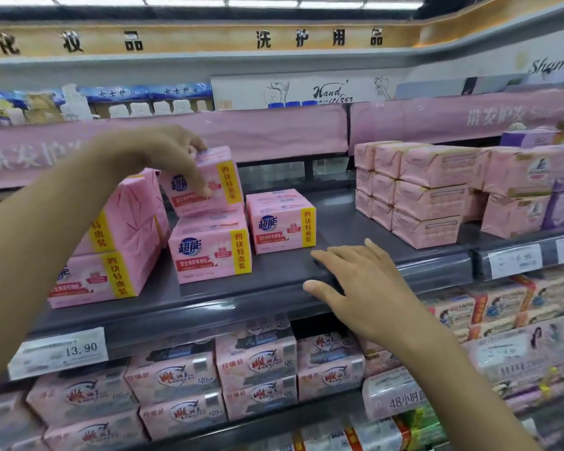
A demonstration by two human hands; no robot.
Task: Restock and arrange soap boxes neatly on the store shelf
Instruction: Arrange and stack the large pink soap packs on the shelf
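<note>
Signs, brand marks and prices on the soap shelving

The overhead fascia (189, 43) reads 化妆品 and 洗护用品; a white board (331, 92) behind says "Hand sanitizer". Each pink soap box (280, 222) carries the brand 超能 and a yellow band, 四块特惠装. A price tag (59, 351) on the shelf edge shows 13.90; a further tag (515, 260) shows 6.98. A wrapped pack (401, 398) below reads 48小时.

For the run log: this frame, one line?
left hand: grips tilted soap box over lower box | right hand: rests on shelf edge

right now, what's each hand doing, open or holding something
Left hand: grips the top soap box of the middle stack.
Right hand: open, fingers resting flat on the shelf edge.
</note>
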